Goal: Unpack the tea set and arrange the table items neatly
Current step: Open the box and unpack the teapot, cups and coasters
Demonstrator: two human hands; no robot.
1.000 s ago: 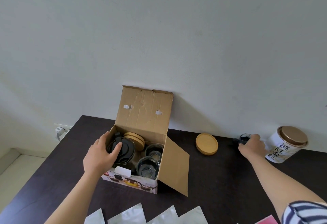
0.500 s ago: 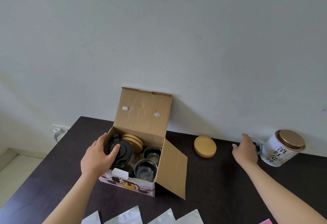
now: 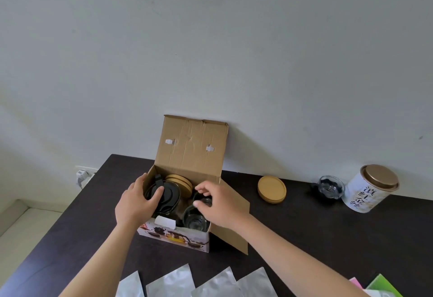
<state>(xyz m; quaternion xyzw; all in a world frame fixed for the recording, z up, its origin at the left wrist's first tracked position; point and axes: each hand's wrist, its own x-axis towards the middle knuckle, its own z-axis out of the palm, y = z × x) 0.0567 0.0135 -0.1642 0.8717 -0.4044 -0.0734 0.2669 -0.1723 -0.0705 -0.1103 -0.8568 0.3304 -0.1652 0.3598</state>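
Crowding the open box [image 3: 173, 235], left hand [image 3: 134, 205] fingers [image 3: 156, 194] grip the teapot [image 3: 171, 194], right hand [image 3: 225, 207] fingers [image 3: 203, 188] pinch a glass cup [image 3: 206, 201].

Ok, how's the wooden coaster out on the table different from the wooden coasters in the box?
The wooden coaster on the table lies out in the open, fully visible, no hand near it. The wooden coasters in the box are still packed, partly hidden behind the teapot that the left hand grips. Both are round, light wood.

left hand [image 3: 136, 203] gripping, right hand [image 3: 221, 206] pinching
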